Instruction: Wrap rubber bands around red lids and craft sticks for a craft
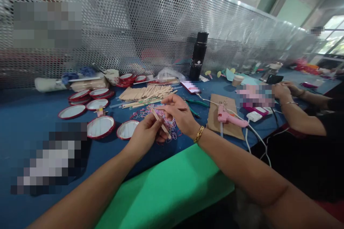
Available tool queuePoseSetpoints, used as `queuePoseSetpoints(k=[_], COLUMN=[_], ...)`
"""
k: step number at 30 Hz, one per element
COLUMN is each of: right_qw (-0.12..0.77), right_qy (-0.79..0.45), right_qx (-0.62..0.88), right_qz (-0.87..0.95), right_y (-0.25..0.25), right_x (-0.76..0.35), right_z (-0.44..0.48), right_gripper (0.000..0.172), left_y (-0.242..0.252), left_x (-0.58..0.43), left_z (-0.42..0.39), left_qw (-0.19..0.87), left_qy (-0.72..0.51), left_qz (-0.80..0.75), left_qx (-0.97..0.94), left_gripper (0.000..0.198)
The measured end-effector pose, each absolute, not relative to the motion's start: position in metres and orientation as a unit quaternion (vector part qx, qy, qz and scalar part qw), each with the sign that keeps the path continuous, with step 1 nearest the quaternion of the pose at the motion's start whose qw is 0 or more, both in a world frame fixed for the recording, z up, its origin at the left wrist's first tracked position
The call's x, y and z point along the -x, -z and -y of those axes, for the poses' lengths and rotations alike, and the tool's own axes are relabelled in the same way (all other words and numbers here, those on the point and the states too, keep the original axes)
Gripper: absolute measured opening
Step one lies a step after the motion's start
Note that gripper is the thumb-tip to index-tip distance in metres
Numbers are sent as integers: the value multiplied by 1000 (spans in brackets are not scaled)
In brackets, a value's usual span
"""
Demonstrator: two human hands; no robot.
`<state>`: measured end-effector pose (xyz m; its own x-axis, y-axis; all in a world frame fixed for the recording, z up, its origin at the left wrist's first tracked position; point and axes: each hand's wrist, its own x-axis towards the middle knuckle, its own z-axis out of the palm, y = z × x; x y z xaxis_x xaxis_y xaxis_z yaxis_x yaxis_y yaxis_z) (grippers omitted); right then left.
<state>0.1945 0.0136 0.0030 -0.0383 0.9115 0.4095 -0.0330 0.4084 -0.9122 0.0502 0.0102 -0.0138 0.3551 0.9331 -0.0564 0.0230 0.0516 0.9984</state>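
Soft, dimmish light, seemingly from the bright window (pixel 334 35) far beyond the right hand (pixel 182 114); the perforated screen (pixel 161 25) ahead glints, bowed by wide-angle distortion.

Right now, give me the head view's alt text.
A person's left hand holds a wooden stick over colorful loops on a blue table, right hand close by. More sticks lie behind; a pink glue gun rests on cardboard.

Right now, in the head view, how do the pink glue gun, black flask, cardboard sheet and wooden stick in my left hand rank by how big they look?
Largest to smallest:
1. Cardboard sheet, though partly covered
2. Black flask
3. Pink glue gun
4. Wooden stick, slimmest by far
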Motion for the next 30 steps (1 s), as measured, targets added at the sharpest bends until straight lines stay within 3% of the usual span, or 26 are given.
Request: queuePoseSetpoints(k=[1, 7, 30], right_qw=[589, 588, 570], right_qy=[-374, -260, -197], right_qx=[381, 427, 435], right_qz=[608, 636, 669], right_y=[-3, 3, 2], right_x=[-194, -194, -194], right_z=[-13, -17, -17], right_gripper=[5, 22, 26], left_y=[14, 12, 12], left_x=[-50, -52, -52], left_z=[-10, -9, -10], left_qw=[593, 595, 604], left_qy=[-387, -381, -380], left_qz=[-416, -406, -393], left_qx=[-571, -579, -580], left_gripper=[36, 33, 33])
